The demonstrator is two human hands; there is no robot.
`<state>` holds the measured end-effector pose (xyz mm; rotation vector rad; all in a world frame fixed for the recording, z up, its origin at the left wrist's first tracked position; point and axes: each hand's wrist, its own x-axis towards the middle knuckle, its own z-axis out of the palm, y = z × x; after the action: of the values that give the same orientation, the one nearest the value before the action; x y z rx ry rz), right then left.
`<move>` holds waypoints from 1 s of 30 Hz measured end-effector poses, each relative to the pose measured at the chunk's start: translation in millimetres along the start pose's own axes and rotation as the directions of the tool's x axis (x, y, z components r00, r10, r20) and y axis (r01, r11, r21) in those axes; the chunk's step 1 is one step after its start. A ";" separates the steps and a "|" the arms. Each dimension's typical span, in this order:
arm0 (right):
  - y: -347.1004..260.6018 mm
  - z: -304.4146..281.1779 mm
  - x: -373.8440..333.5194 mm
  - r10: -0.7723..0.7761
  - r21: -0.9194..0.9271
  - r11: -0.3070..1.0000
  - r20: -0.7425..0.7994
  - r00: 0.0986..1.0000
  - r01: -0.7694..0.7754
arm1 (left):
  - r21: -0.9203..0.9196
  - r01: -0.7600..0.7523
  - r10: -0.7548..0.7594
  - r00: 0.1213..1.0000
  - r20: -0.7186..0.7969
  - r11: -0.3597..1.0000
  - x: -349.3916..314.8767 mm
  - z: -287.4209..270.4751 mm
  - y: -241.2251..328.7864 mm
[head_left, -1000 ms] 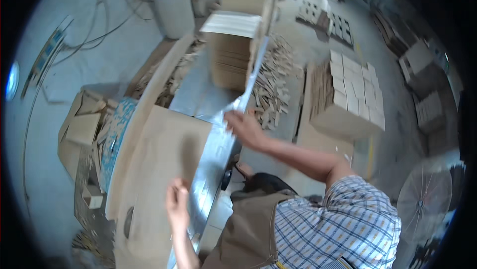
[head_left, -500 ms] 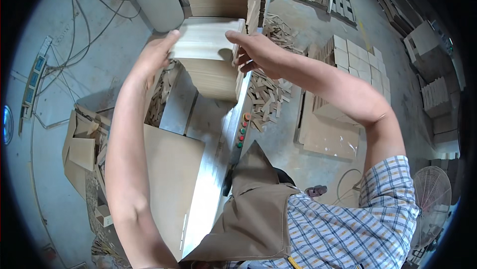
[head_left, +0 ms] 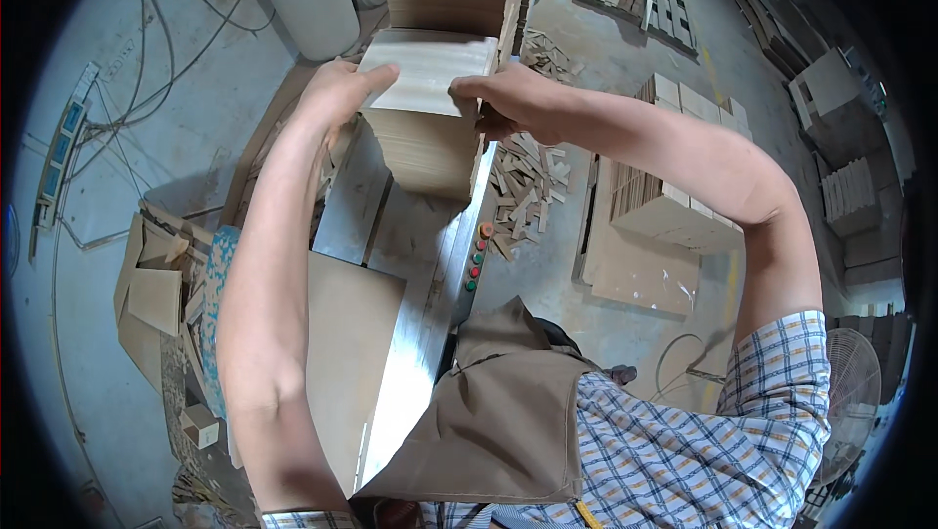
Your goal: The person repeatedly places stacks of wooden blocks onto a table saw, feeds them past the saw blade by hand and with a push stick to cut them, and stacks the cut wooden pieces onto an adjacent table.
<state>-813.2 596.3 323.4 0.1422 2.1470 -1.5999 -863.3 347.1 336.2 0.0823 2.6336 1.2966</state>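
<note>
A tall stack of thin pale wooden boards (head_left: pixel 430 153) stands on the metal machine table (head_left: pixel 357 199) ahead of me. At its left edge is my left hand (head_left: pixel 342 91), thumb laid over the top board and fingers down the side, partly hidden. My right hand (head_left: pixel 506 97) grips the right edge, its thumb on top and its fingers curled round the side. Just behind rises a second, taller stack of boards (head_left: pixel 445 3). How many boards lie between my hands cannot be made out.
Red and green buttons (head_left: pixel 477 258) line the table's right side. Wood offcuts (head_left: pixel 528 182) lie on the floor beyond, near stacked panels (head_left: pixel 674 211). A brown board (head_left: pixel 352 334) covers the near tabletop. Blue patterned cloth (head_left: pixel 217 285) shows beside my left forearm. A fan (head_left: pixel 852 402) stands right.
Both hands have closed in on the stack's sides, and my left thumb has come over its top. The view has shifted slightly. Blue patterned cloth now shows by my left arm.
</note>
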 end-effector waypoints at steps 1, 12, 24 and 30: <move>0.6 0.6 1.4 -0.003 -0.005 1.000 0.008 1.000 0.003 | -0.002 0.005 -0.005 1.000 -0.009 1.000 3.3 -1.3 -4.9; -0.3 -15.5 -23.8 -0.040 0.061 0.997 -0.012 0.999 0.041 | -0.277 0.166 -0.115 0.975 0.190 0.947 -16.2 -4.3 0.9; 48.1 36.6 -119.2 -0.251 0.025 0.967 0.246 0.936 0.253 | -0.887 0.162 -0.072 0.987 0.145 0.432 -192.9 45.7 -62.7; 150.0 148.6 -53.5 -0.158 -0.024 0.982 0.438 0.885 0.188 | -0.959 0.009 -0.324 0.942 -0.087 0.283 -312.7 104.4 -173.8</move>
<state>-669.8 516.0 180.5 -0.4060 1.8934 -1.4797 -529.1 278.1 186.5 -0.5907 1.4295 2.6785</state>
